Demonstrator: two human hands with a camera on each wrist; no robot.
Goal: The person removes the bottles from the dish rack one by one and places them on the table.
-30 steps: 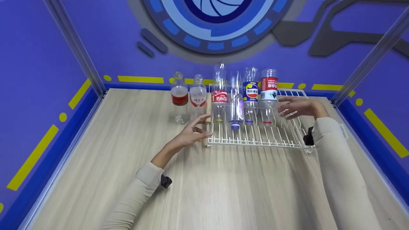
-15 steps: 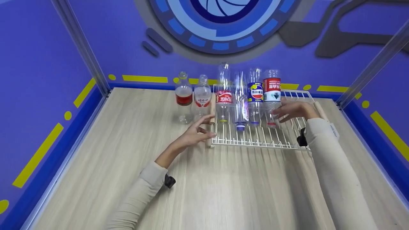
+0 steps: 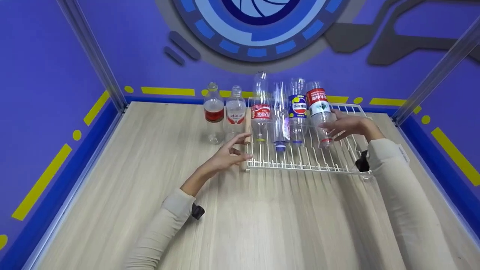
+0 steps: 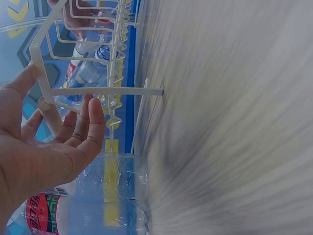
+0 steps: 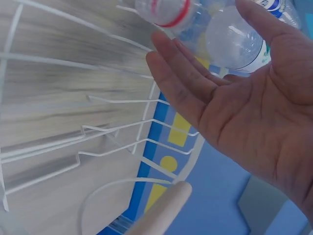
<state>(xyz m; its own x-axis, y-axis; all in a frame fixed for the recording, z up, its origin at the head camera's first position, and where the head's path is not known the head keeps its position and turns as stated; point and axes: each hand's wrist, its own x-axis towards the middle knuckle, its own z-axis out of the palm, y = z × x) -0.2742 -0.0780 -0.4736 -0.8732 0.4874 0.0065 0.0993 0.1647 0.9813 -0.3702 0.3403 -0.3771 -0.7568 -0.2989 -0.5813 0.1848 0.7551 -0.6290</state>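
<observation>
My left hand [image 3: 225,157] holds the left front corner of the white wire rack [image 3: 300,167], its thumb and fingers around the frame in the left wrist view. At the rack's right part, my right hand [image 3: 348,125] grips an upside-down clear plastic bottle [image 3: 318,101] with a red and white label and a red ring at its neck. Thumb and fingers lie on either side of it in the right wrist view. This bottle leans. Beside it in the rack stand a blue-labelled bottle [image 3: 298,107], a purple-capped bottle [image 3: 280,127] and a red-labelled bottle [image 3: 260,112], also upside down.
Two upright clear bottles, one with a dark red label [image 3: 214,114] and one with a white label [image 3: 236,116], stand left of the rack on the wooden table [image 3: 168,131]. A wooden handle [image 5: 161,210] flanks the rack's side. Blue panels enclose the table.
My right hand has moved left to the rightmost bottle and taken hold of it. That bottle has tilted, its neck shifting right. My left hand stays at the rack corner.
</observation>
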